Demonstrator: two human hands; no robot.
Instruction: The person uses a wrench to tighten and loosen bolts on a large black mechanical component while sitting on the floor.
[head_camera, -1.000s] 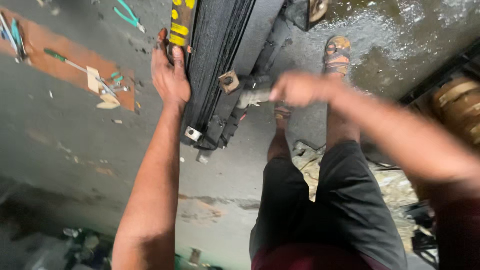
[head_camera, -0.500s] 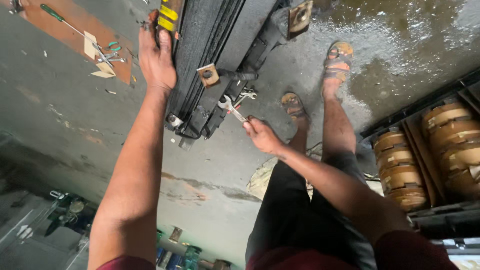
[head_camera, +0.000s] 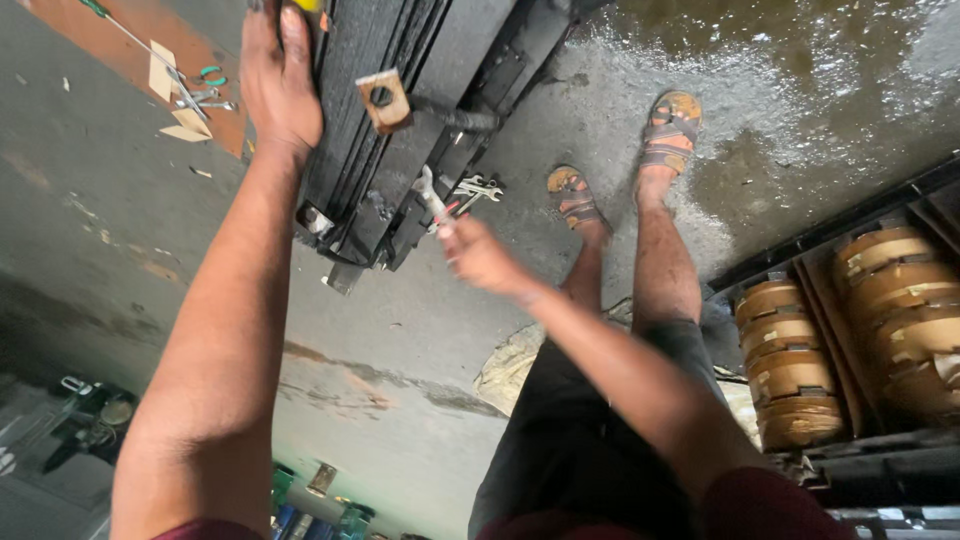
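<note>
A tall black metal frame (head_camera: 440, 80) of stacked plates stands on the concrete floor in front of me. My left hand (head_camera: 280, 80) lies over its upper left edge, fingers curled onto it beside a yellow tag. A square rusty bracket with a hole (head_camera: 382, 98) sticks out of the frame. My right hand (head_camera: 480, 255) is lower down, beside the frame's base, closed on a silver spanner (head_camera: 430, 195) whose head points up at the frame. More spanners (head_camera: 480, 187) lie on the floor by the base.
My sandalled feet (head_camera: 575, 195) (head_camera: 670, 130) stand on wet concrete right of the frame. Brown wound coils (head_camera: 800, 370) sit in a black rack at the right. Small tools and paper scraps (head_camera: 190, 90) lie on an orange floor patch at the upper left. A crumpled cloth (head_camera: 510, 365) lies near my legs.
My right hand dropped from beside the frame's middle to its base and now holds a spanner. My left hand stayed on the frame's edge. The view has shifted closer.
</note>
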